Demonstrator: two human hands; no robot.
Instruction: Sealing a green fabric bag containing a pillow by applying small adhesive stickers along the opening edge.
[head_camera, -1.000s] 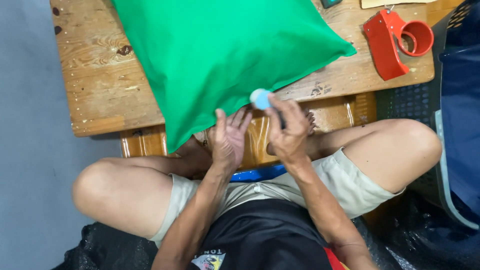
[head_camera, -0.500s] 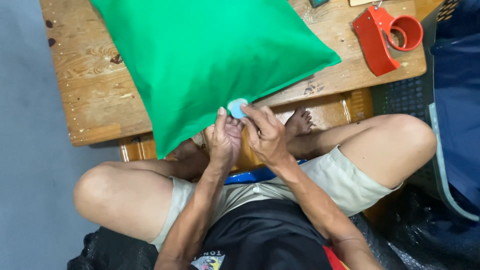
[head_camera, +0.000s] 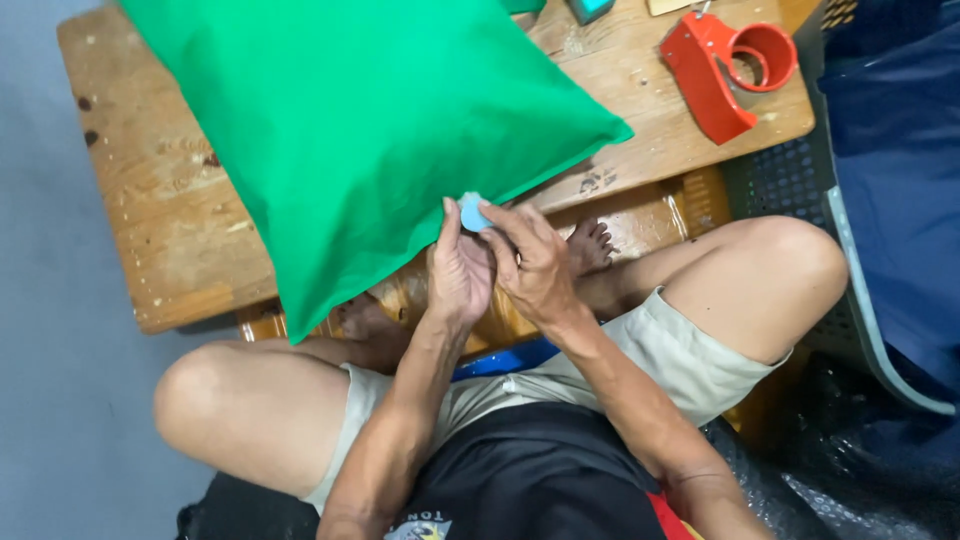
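A green pillow (head_camera: 360, 130) lies on a low wooden table (head_camera: 170, 240), its near edge hanging over the table's front. My left hand (head_camera: 458, 270) and my right hand (head_camera: 535, 265) meet at that edge. Between their fingertips is a small light-blue round piece (head_camera: 470, 212), pressed against the pillow's hem. The thumb of my left hand lies on the green fabric beside the piece, and my right hand's fingers pinch it from the right. What the piece is, I cannot tell.
A red tape dispenser (head_camera: 725, 70) lies at the table's far right corner. A dark blue bag (head_camera: 890, 170) in a plastic basket stands to the right. My bare knees (head_camera: 790, 260) and feet are under the table's front edge.
My right hand brought the light-blue piece left to the pillow's edge. My left hand rose and closed in on it. The view shifted, so the table and pillow sit further left.
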